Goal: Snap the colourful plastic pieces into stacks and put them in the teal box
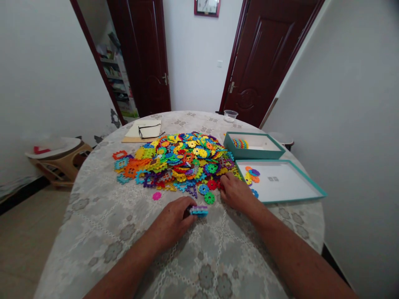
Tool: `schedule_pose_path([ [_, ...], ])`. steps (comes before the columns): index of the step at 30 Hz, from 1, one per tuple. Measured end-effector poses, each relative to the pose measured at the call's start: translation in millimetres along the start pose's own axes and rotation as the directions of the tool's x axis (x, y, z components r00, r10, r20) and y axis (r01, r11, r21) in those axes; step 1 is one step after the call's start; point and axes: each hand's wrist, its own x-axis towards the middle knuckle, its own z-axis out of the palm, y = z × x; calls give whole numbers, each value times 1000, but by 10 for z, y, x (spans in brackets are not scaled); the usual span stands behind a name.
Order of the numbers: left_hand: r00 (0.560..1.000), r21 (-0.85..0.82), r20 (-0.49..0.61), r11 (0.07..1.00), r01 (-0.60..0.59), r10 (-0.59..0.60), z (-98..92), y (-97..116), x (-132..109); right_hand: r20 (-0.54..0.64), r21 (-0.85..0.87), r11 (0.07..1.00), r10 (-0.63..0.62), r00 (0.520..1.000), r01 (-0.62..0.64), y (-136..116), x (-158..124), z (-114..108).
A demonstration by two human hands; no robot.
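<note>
My left hand (pixel 179 214) is closed round a few toothed plastic building pieces (pixel 199 211), light blue and purple, held edge-on just above the tablecloth. My right hand (pixel 230 187) rests at the right front edge of a heap of colourful interlocking pieces (pixel 183 160), its fingers curled down. Bits of red show by those fingertips, but what they pinch, if anything, is hidden. A green notched disc (pixel 209 198), a blue disc (pixel 203 189) and a red disc (pixel 211 184) lie between the hands. A pink disc (pixel 156 196) sits apart, in front of the heap.
Right of the heap, a teal-edged box (pixel 264 154) holds a row of coloured discs. Its shallow lid (pixel 289 187) lies nearer, with several discs at its left. Glasses (pixel 149 132) rest on a pad (pixel 129 132) at the back left; a clear plastic tub (pixel 230 116) stands at the far edge.
</note>
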Motion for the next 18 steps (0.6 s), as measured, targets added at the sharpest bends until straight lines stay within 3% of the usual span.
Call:
schedule_pose_path([
  [10, 999, 4, 19, 1000, 28, -28, -29, 58, -2, 36, 13, 997, -72, 997, 71, -37, -69, -109],
  [18, 1000, 4, 11, 1000, 4, -4, 21, -37, -14, 109, 36, 994, -107, 988, 104, -33, -133, -162],
])
